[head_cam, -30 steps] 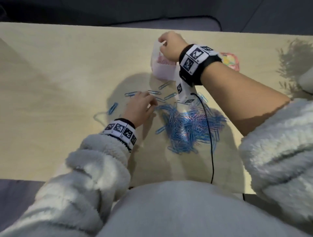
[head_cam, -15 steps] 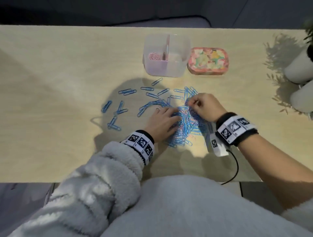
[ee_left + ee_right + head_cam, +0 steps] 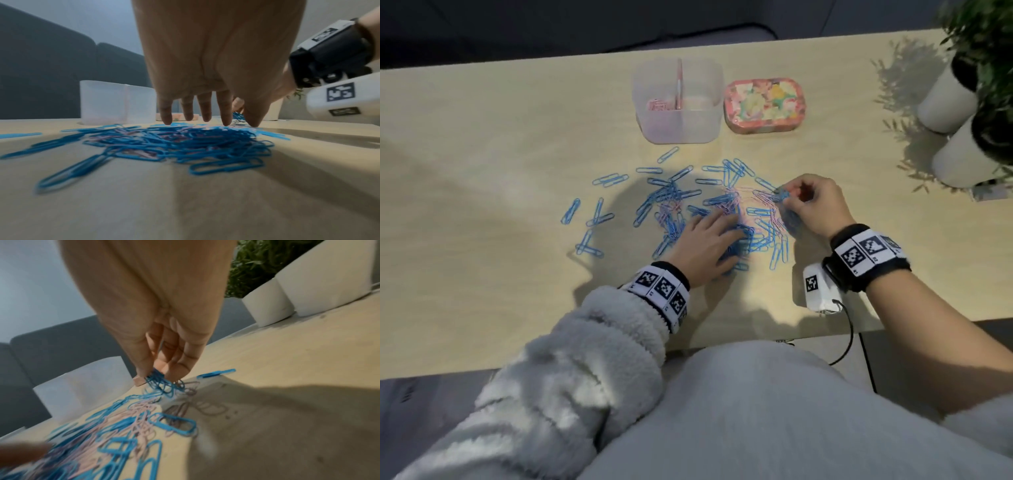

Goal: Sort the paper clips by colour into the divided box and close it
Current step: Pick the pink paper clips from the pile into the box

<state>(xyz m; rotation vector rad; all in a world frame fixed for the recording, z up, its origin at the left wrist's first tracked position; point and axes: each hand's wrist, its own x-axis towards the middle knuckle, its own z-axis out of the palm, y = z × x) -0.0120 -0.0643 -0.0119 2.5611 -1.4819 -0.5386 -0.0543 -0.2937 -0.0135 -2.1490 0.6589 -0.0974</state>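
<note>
Both hands work at the heap of blue and pink paper clips (image 3: 726,219) spread over the middle of the pale wooden tabletop (image 3: 482,178). The person's left hand (image 3: 705,243) lies palm down with its fingers straight and slightly spread, their tips resting on the near side of the heap; the left wrist view shows the fingertips (image 3: 206,116) touching the clips. The right hand (image 3: 813,205) sits at the right edge of the heap with its fingers curled, thumb and fingertips pinching a small bunch of blue paper clips (image 3: 159,380) lifted just off the tabletop, with a few pink ones trailing below it. Loose blue clips (image 3: 599,214) lie scattered singly to the left of the heap and toward the far edge.

Beyond the heap, near the far edge of the tabletop, stands the translucent plastic divided box (image 3: 678,133), open, with an upright partition down its middle. A few pink clips (image 3: 658,105) lie in its left compartment; what the right compartment holds cannot be made out. Just to the right of the box lies its lid with a pink floral pattern (image 3: 765,104), flat on the tabletop. At the far right corner stand two white cylindrical pots (image 3: 948,102) with green plants.
</note>
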